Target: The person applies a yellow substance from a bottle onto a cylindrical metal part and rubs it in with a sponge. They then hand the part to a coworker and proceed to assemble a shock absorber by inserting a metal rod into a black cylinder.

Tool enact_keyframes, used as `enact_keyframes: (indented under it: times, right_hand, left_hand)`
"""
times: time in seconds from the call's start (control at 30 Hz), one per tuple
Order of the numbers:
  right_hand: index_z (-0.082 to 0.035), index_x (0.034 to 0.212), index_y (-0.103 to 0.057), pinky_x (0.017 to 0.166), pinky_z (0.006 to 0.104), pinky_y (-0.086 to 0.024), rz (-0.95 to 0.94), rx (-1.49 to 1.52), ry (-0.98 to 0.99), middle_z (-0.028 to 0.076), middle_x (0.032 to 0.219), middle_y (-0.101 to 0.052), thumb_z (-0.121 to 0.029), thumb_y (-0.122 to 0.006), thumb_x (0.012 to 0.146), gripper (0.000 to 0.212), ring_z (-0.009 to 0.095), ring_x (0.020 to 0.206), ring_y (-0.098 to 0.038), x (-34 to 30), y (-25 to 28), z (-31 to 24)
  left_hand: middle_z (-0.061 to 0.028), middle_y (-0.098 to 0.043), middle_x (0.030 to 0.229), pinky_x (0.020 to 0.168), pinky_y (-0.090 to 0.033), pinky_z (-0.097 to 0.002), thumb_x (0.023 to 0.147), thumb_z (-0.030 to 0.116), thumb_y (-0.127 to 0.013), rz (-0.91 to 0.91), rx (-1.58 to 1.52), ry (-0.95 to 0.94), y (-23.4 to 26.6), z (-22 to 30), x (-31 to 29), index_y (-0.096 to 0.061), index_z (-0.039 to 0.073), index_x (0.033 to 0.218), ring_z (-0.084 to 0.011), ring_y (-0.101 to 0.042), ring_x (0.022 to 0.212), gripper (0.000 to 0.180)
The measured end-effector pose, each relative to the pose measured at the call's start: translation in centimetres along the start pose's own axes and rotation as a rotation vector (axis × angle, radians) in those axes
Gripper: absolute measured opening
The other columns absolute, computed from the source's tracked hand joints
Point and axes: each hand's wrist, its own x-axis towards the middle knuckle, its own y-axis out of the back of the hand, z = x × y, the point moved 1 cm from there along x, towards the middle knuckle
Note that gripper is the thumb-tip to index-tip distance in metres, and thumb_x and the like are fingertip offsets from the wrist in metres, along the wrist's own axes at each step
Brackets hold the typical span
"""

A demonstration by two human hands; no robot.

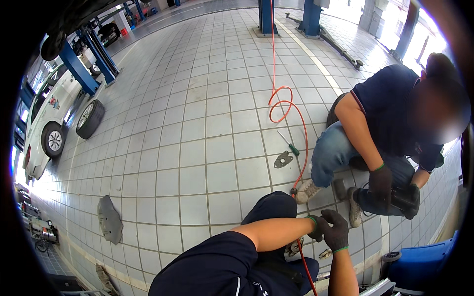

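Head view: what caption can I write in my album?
The wearer's gloved hands close together near a co-worker, with a red hose and green-handled screwdriver on tiled floor.

I can't read any words or numbers from where I stand. The white car [42, 121] has a colourful picture sticker [54, 102] on its side, above and beyond the nearer wheel, but any lettering in it is too small to make out. A few white marks [260, 288] stand on the dark shirt [207, 261] of the person kneeling on the floor, near its lower edge, like parts of letters, cut up by the folds. They spell nothing I can make out.
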Motion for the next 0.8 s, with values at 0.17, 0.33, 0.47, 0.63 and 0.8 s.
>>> enact_keyframes:
  times: [0.17, 0.33, 0.47, 0.63, 0.8]
  right_hand:
    - [-0.001, 0.120, -0.079, 0.091, 0.0385, -0.062, 0.017, 0.066, -0.055, 0.013, 0.104, -0.082, -0.021, -0.086, 0.093, 0.035, 0.022, 0.096, -0.079, -0.6, 0.6, 2.1]
    - [0.001, 0.122, -0.077, 0.092, 0.0366, -0.060, 0.074, 0.197, -0.173, 0.012, 0.105, -0.080, -0.015, -0.081, 0.096, 0.031, 0.021, 0.098, -0.077, -1.9, 2.0, 5.8]
    - [0.004, 0.125, -0.074, 0.088, 0.0344, -0.059, 0.105, 0.337, -0.223, 0.011, 0.106, -0.077, -0.009, -0.077, 0.099, 0.030, 0.019, 0.095, -0.073, -2.1, 1.7, 9.5]
    - [0.002, 0.125, -0.075, 0.091, 0.0355, -0.060, 0.112, 0.431, -0.249, 0.012, 0.109, -0.078, -0.013, -0.079, 0.099, 0.030, 0.020, 0.099, -0.074, -1.4, 2.1, 9.0]
    - [0.000, 0.128, -0.076, 0.096, 0.0375, -0.061, 0.046, 0.190, -0.196, 0.016, 0.115, -0.081, -0.028, -0.077, 0.102, 0.038, 0.024, 0.106, -0.077, -0.8, 2.4, 8.1]
  left_hand:
    - [-0.0129, -0.074, 0.145, 0.113, -0.054, -0.0503, 0.091, 0.044, -0.078, 0.063, 0.007, -0.021, -0.6, -0.5, 0.2, -0.071, 0.015, 0.148, -0.0345, -0.069, 0.135, 0.064]
    - [-0.0134, -0.076, 0.139, 0.109, -0.056, -0.0517, 0.092, 0.047, -0.077, -0.015, 0.029, 0.078, 0.7, 1.3, -1.0, -0.075, 0.015, 0.143, -0.0352, -0.072, 0.130, 0.061]
    - [-0.0134, -0.077, 0.137, 0.107, -0.057, -0.0526, 0.091, 0.050, -0.076, -0.040, 0.050, 0.106, 0.4, 1.2, -1.2, -0.077, 0.015, 0.141, -0.0353, -0.072, 0.129, 0.061]
    - [-0.0117, -0.074, 0.144, 0.111, -0.055, -0.0505, 0.089, 0.056, -0.075, -0.002, 0.052, 0.106, -0.1, -0.2, 0.4, -0.074, 0.019, 0.145, -0.0343, -0.069, 0.134, 0.067]
    - [-0.0129, -0.064, 0.160, 0.123, -0.047, -0.0445, 0.092, 0.058, -0.072, -0.085, 0.039, 0.110, 1.1, 0.1, -0.4, -0.063, 0.020, 0.158, -0.0312, -0.061, 0.146, 0.077]
